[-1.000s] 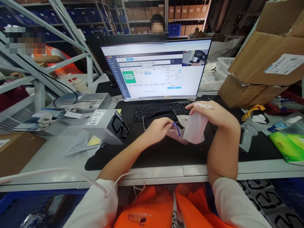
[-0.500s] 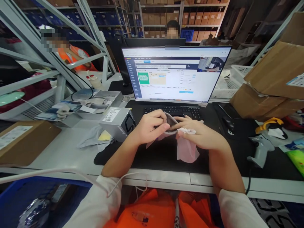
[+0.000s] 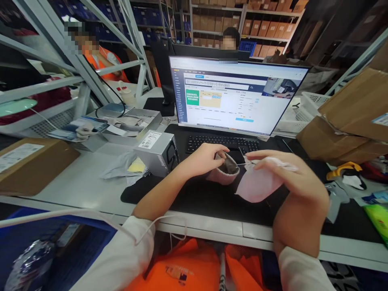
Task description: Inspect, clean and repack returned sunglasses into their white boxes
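Pouch (image 3: 223,177): soft, pale pinkish-grey, at 12 o'c (12 = straight ahead), over mat (image 3: 194,200), just this side of kbd (image 3: 222,142). Mouth open, facing up & twd 1 o'c, grey lining showing.
L hand (image 3: 203,161): at pouch's 10 o'c; fingers curled over, nearly closed, gripping pouch rim.
R hand (image 3: 298,173): at pouch's 3 o'c, apart from it; fingers loosely bent, close tog., w/ thin sheet (image 3: 259,184) caught btwn them.
Sheet detail: whitish-pink, semi-see-through, hangs twd pouch.
Pale line (image 3: 241,164): thin, btwn pouch mouth & R fingertips; cord or other, can't tell.
Green pack (image 3: 378,220): approx 2–3 o'c, partly cut off.
Scanner (image 3: 335,202): grey, approx 2 o'c, part hidden behind R forearm.
Carton (image 3: 51,171): brown, approx 10 o'c, white label.
Goggles box (image 3: 154,157): grey, approx 11 o'c, white label on top, dark goggles pic on side.
Monitor (image 3: 236,111): 12 o'c, just past kbd, screen lit.
Stacked cartons (image 3: 348,113): brown, 1–2 o'c.
Co-worker 1 (image 3: 106,64): orange vest, approx 11 o'c, beyond metal frame (image 3: 133,66).
Co-worker 2 (image 3: 231,37): 12 o'c, head top above monitor.
Shelving (image 3: 218,32): farthest, 12–1 o'c, rows of brown boxes.
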Action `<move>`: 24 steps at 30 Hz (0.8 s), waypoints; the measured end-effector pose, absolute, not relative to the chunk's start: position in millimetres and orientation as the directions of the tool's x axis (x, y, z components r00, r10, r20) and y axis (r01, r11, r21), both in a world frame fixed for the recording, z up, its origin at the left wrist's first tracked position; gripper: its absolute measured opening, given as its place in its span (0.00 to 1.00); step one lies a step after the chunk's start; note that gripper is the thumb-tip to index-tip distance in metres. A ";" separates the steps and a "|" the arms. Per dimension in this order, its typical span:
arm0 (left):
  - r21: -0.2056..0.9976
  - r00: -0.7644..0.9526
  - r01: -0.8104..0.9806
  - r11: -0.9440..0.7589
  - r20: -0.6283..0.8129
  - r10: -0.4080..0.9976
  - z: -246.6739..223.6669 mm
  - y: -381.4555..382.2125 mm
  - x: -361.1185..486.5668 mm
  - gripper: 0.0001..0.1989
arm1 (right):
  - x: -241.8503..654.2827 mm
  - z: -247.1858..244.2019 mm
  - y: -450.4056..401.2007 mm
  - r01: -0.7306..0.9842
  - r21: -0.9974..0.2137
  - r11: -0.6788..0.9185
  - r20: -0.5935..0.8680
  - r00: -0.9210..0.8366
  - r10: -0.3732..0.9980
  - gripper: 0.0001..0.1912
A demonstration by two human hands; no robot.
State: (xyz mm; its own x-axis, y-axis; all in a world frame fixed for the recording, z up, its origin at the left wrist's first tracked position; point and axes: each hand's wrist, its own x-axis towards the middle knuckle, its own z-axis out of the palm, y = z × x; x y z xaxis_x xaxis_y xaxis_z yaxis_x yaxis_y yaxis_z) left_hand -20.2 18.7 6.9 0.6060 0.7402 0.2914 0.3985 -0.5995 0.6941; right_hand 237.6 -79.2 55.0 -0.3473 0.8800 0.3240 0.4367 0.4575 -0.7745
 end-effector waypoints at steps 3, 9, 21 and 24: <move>0.677 0.609 0.402 -0.616 0.305 0.732 6.7 18.6 -16.0 0.22 | 242.5 52.5 -77.5 0.218 -0.744 0.631 0.638 -0.045 0.768 0.18; 0.810 0.643 0.284 -0.514 0.237 0.728 7.2 19.1 -13.4 0.17 | 208.2 29.3 -49.4 0.318 -0.527 0.788 0.844 0.310 0.439 0.25; 0.929 0.483 -0.014 -0.370 0.330 0.811 -6.4 30.4 -13.3 0.39 | 206.1 28.5 -57.3 0.306 -0.629 0.715 0.725 -0.103 0.681 0.26; 0.863 0.467 0.071 -0.500 0.414 0.781 -5.3 23.6 -13.3 0.37 | 202.5 30.1 -51.3 0.229 -0.680 0.696 0.678 -0.165 0.716 0.17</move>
State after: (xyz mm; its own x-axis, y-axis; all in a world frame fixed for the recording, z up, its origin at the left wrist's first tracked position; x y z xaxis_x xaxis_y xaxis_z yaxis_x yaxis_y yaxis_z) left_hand -13.3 23.6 -5.3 0.4674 0.7813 0.4137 0.0710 -0.4996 0.8633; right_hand 202.5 -51.3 30.1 -0.1654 0.7164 0.6778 0.2292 0.6964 -0.6801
